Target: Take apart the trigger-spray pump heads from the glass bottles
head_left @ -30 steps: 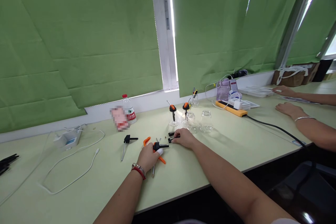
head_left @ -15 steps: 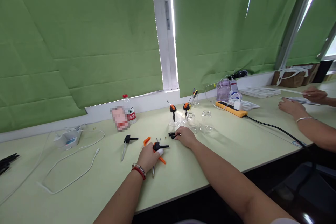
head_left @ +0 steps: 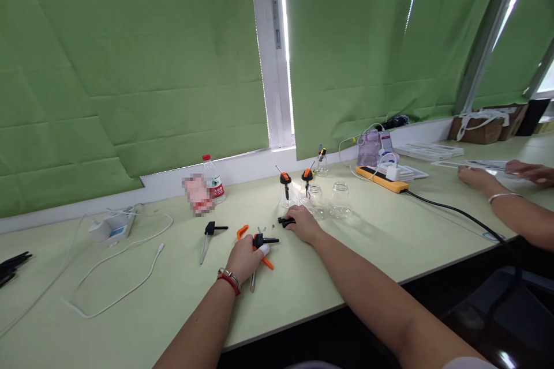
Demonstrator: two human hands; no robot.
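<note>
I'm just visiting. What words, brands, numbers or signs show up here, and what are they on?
No text reads with certainty.
Clear plastic bottle with red cap: white characters on its red label, too small to make out.
White plastic power strip: blue patch, any print too small.
Pink-and-red item: blurred into blocks, unreadable.
Blue-and-white mark near the table's edge: unreadable.

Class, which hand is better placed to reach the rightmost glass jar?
Likely the right hand: it is nearer the rightmost glass jar, though touching small black parts; the left hand is farther off, around a black-headed tool.
</note>
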